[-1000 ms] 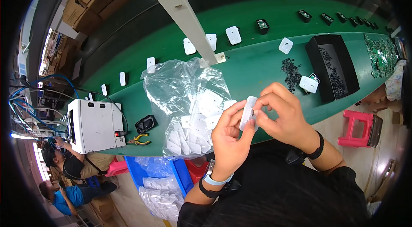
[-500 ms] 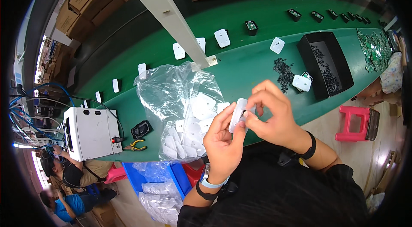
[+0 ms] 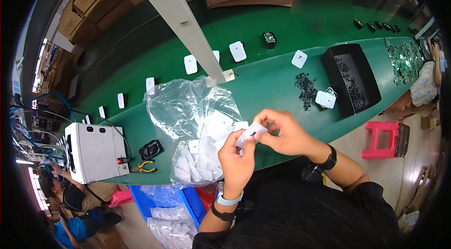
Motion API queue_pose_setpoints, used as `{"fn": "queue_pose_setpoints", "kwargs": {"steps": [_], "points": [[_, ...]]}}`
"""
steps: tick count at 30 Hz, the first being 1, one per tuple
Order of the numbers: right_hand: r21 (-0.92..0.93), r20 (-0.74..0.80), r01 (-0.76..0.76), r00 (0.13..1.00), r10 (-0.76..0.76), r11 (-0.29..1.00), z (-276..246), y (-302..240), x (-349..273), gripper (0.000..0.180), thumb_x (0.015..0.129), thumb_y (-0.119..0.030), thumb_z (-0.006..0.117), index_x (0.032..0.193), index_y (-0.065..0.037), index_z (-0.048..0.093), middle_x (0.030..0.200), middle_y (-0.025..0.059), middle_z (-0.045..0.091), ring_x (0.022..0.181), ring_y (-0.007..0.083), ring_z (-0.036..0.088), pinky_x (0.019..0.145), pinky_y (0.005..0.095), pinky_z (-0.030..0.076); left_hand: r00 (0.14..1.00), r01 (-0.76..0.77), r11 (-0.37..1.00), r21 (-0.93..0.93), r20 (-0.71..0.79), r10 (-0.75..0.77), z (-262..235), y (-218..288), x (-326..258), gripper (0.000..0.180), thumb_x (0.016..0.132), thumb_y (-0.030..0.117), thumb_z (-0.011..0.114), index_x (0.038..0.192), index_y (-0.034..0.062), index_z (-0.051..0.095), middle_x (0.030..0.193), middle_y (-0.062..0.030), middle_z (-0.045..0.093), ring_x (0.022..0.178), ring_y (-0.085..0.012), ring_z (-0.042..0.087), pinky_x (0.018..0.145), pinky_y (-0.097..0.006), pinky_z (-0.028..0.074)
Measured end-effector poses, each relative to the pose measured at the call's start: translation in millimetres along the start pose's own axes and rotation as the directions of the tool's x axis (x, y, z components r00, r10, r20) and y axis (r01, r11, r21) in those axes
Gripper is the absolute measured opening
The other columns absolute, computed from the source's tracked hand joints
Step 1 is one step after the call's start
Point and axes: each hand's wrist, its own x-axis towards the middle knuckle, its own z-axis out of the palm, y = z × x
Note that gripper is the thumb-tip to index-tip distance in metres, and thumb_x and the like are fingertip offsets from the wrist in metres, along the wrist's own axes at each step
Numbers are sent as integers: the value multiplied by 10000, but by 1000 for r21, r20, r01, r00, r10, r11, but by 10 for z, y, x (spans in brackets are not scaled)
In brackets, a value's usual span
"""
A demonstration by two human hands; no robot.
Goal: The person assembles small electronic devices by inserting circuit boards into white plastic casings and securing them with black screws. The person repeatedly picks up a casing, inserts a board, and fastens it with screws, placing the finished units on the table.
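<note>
Over the front edge of the bench, my left hand [image 3: 236, 166] grips a white plastic cover [image 3: 247, 135] between thumb and fingers. My right hand [image 3: 286, 132] has its thumb and fingertips closed at the cover's right end. A small dark spot shows on the cover beside the fingertips; whether it is a loose part or a hole I cannot tell. Just left of my hands, a clear plastic bag [image 3: 176, 108] holds several more white covers [image 3: 199, 162]. Right of my hands lie a pile of small black parts [image 3: 306, 90] and a white cover with a circuit board [image 3: 325, 99].
A black open box [image 3: 369, 77] with small black parts stands at the right, with green circuit boards [image 3: 403, 61] beyond. White-covered units [image 3: 237, 52] line the far strip behind a metal post [image 3: 185, 23]. At left are a white machine [image 3: 96, 152], pliers [image 3: 144, 166] and a black case [image 3: 150, 149].
My hands have moved slightly left and down with the cover, which is now tilted flatter. My view has shifted a little.
</note>
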Motion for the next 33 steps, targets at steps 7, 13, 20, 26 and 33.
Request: {"fn": "queue_pose_setpoints", "kwargs": {"steps": [7, 13, 20, 26, 33], "points": [[-681, -474, -195, 852, -222, 705, -1015, 618, 1390, 411, 864, -255, 755, 1194, -55, 612, 1196, 195, 576, 1060, 360, 604, 876, 453, 519, 973, 217, 949, -229, -25, -229, -251, -52, 109, 172, 966, 15, 547, 1075, -62, 656, 879, -101, 694, 679, -142, 622, 601, -276, 470], [-767, -508, -299, 824, -253, 567, -1182, 1161, 1876, 354, 854, -194, 704, 1197, -120, 657, 1139, 226, 606, 1037, 407, 619, 894, 489, 531, 976, 215, 884, -414, 52, -213, -420, -38, 106, 201, 1014, 42, 549, 1177, -56, 615, 964, -135, 719, 748, -201, 697, 660, -319, 562], [-352, -404, 36, 896, -186, 935, -1072, 551, 1313, 191, 912, -76, 556, 1071, -42, 656, 859, 85, 602, 821, 198, 611, 764, 323, 499, 962, 271, 844, -462, 123, -242, -404, -33, 162, 216, 1021, 57, 530, 1193, -40, 619, 1042, -134, 712, 841, -236, 704, 732, -367, 569], [181, -67, -59, 995, 72, 982, -617, -199, 47, 347, 889, 81, 577, 1217, -19, 525, 1052, 24, 601, 943, 84, 578, 829, 251, 473, 940, 321, 713, -623, 299, -162, -271, -57, 181, 324, 1064, 129, 476, 1302, -74, 562, 1248, -190, 646, 1084, -321, 677, 958, -470, 543], [-122, -148, -71, 988, 52, 990, -314, -272, -181, 265, 837, -47, 743, 1071, -8, 624, 759, 59, 688, 672, 83, 637, 640, 259, 527, 918, 391, 665, -637, 324, -230, -2, -85, 65, 391, 1069, 137, 469, 1381, -94, 518, 1365, -194, 599, 1254, -304, 596, 1098, -456, 464]]}}
